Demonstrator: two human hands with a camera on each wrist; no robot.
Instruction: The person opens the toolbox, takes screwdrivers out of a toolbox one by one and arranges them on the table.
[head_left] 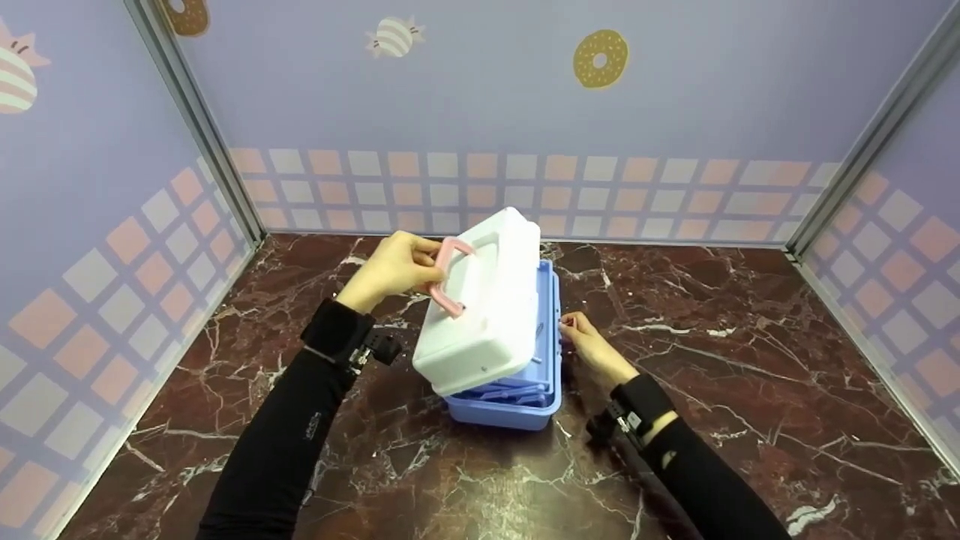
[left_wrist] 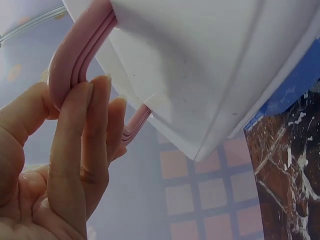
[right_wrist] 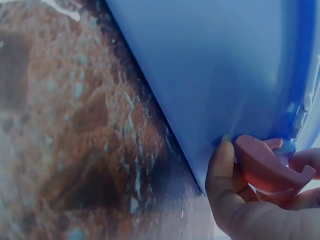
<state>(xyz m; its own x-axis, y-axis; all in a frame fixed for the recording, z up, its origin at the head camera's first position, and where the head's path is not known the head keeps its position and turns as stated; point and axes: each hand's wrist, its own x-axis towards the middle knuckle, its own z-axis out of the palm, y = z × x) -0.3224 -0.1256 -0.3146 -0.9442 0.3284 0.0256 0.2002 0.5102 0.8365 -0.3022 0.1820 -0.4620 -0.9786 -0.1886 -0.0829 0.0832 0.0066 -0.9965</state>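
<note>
"White plastic first: where does the lid (head_left: pixel 484 304) lie from the person's left hand (head_left: pixel 394 266)?"

"Just to the right of it. They meet at the pink handle (left_wrist: pixel 65 60), which the left thumb and fingers pinch from its left side."

"And which way does the lid run?"

"Its long axis points away from the person, towards the back wall (head_left: pixel 675 97), the far end skewed a little to the right. The handle follows nearly the same line. The lid is tilted, its top face turned up and to the left, its right side raised off the blue box (head_left: pixel 499 416)."

"So the gap is what counts?"

"Judging from this pose, yes. It faces the right hand (head_left: pixel 592 352), leaving the blue tray (head_left: pixel 544 300) in view along the right rim. The hinge side is hidden beneath the lid."

"What does the right hand hold?"

"A pink latch (right_wrist: pixel 265 167), pinched between thumb and fingers against the outer right wall of the box, close to the rim. How it is fixed there cannot be told."

"Which hand is nearer the lid?"

"The left, already on its handle. The right is apart from the lid but right at the box."

"And the box itself?"

"On the dark red marbled table (head_left: pixel 375 472), between the two hands, its long side also running away from the person."
</note>
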